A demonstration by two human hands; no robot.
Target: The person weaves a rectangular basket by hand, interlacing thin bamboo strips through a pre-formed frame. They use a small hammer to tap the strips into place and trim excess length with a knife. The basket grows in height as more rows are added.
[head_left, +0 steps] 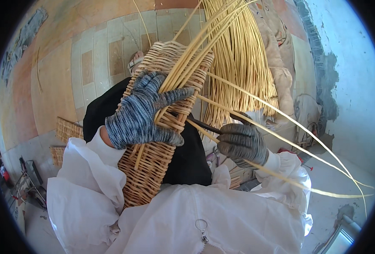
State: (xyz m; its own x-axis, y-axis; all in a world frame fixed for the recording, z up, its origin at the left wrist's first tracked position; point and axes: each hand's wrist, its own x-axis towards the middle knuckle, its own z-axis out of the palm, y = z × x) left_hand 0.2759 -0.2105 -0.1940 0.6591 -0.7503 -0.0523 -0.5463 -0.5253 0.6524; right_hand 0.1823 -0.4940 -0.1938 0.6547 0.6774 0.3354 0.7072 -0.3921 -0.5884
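Note:
A woven wicker panel (147,180) lies slanted across my lap. My left hand (138,112), in a grey striped knit glove, rests on it with fingers spread. Its index finger crosses a bundle of pale wicker strands (187,70) lying over the panel. At the panel's right edge, my right hand (242,142), in a darker glove, is closed around a thin dark rod-like tool (204,123); its tip is hidden at the weave. One loose wicker strand (280,175) passes through or under the same hand. Two more strands (276,109) stick out right from the panel edge.
A large sheaf of wicker strands (238,63) lies beyond the panel, beside a brown cloth bundle (280,80). Smaller woven pieces (69,130) lie on the floor at left, with dark metal gear (31,180) nearer. A white wall (357,67) stands at right.

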